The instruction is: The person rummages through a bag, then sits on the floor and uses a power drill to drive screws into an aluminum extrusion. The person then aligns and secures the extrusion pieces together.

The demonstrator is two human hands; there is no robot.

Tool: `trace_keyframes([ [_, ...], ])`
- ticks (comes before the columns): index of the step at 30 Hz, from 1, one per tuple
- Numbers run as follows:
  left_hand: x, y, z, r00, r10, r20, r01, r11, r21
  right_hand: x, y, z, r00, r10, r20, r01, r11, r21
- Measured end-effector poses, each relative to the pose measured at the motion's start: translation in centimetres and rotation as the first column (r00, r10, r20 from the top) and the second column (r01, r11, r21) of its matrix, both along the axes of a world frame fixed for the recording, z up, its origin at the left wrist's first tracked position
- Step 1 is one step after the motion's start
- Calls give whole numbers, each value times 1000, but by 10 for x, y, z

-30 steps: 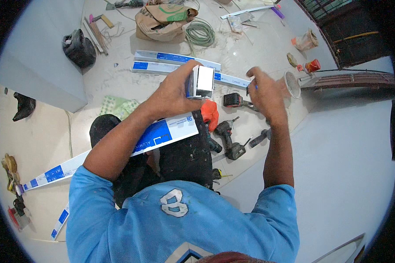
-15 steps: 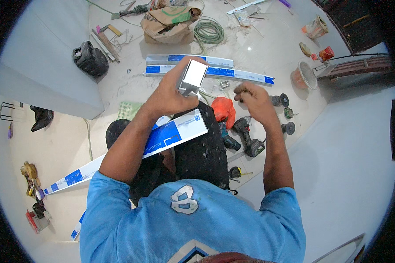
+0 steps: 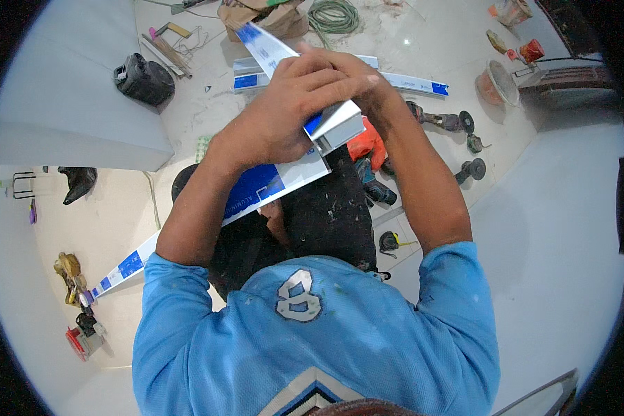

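Observation:
An aluminium profile [image 3: 334, 127] with blue-and-white film is raised in front of me, its open end tilted toward me and its far part [image 3: 260, 47] reaching up and left. My left hand [image 3: 277, 114] is wrapped round it near the close end. My right hand [image 3: 350, 73] overlaps the left one and closes on the profile from the far side, its fingertips partly hidden. Below them, a second aluminium profile [image 3: 260, 187] lies across my lap and slopes down to the left floor.
Beyond my hands lie more profiles [image 3: 416, 84], a sack [image 3: 284, 22] and a coiled hose [image 3: 333, 15]. To the right are an orange-red bag [image 3: 369, 145], a teal power tool [image 3: 376, 188], an angle grinder [image 3: 444, 121] and a tape measure [image 3: 390, 241]. A black container [image 3: 144, 80] stands left.
My right hand has come left from empty air onto the profile. The profile has swung from end-on to slanting away up and left. The view has shifted slightly.

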State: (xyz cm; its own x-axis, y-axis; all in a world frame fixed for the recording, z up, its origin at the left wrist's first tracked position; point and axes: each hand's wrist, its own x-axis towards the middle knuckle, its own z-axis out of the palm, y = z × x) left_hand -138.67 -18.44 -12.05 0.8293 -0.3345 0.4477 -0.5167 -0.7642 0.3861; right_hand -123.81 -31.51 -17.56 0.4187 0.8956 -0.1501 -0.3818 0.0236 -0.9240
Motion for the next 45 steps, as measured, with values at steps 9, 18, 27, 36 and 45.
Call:
trace_keyframes([
  [9, -17, 32, 3, 912, 325, 249, -394, 861, 321, 26, 75, -10, 576, -294, 763, -58, 916, 397],
  [18, -45, 54, -60, 725, -305, -618, -666, -81, -742, 17, 95, -42, 829, -201, 523, 95, 970, 222],
  [27, -42, 51, -66, 567, -359, -742, -705, 256, -662, 4, 86, -52, 610, -117, 784, -4, 989, 151],
  [36, -52, 47, -59, 544, -299, -784, -704, 346, -621, -7, 78, -51, 756, -101, 647, 35, 993, 114],
  [45, -51, 42, -54, 580, -277, -766, -674, 364, -642, -8, 72, -37, 790, -104, 604, 42, 992, 116],
])
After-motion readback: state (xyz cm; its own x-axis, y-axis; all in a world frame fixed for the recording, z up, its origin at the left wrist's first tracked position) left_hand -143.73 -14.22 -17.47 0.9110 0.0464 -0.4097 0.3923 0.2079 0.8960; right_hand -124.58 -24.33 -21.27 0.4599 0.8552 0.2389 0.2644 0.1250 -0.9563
